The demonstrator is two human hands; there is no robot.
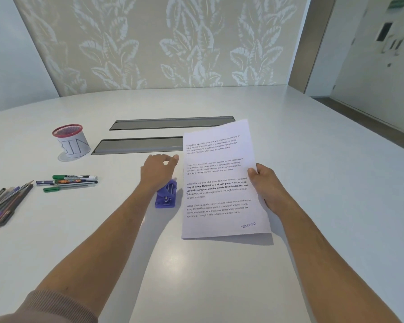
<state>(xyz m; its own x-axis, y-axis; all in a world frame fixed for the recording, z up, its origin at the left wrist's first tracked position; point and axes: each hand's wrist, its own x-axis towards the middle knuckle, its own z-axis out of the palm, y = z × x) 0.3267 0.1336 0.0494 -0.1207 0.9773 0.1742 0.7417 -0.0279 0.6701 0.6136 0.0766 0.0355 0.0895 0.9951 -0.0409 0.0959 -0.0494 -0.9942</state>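
"RECEIVED" stamped on printed sheet (222, 183), "BIN" on red-rimmed cup (73, 142)

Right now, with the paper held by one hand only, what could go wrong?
The printed sheet is held only at its right edge by the right hand, so it may sag, crease or slip. The left hand hovers just over the purple tool; its wrist could knock it aside. The RECEIVED mark might smear if its ink is wet.

1 view: head-worn, wide-angle, facing forward and down, close above table (208, 276).
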